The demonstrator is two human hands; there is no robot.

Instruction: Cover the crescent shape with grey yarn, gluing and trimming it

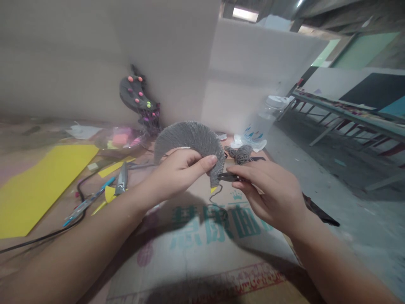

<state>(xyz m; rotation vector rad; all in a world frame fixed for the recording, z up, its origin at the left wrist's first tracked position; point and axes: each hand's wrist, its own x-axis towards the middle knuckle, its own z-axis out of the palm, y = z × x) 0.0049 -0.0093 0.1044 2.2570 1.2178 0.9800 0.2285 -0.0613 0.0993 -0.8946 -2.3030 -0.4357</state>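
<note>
My left hand point(186, 169) is closed on a crescent wrapped in grey yarn point(190, 135), with the thumb pressing near its right end. A bit of yellow shows at the crescent's lower tip. From there a loose strand of grey yarn point(217, 196) hangs down toward the board. My right hand point(268, 185) pinches a small black pointed tool point(229, 176); its kind is mostly hidden by the fingers. The tool's tip meets the crescent's right edge just above the yellow bit.
A ball of grey yarn point(243, 154) and a clear plastic jug point(261, 122) stand behind. To the left lie a yellow sheet point(47, 185), a blue pen point(88, 202), a yellow-handled cutting tool point(122, 179) and a black cable point(38, 238). A dark crescent with coloured dots point(134, 95) leans at the wall.
</note>
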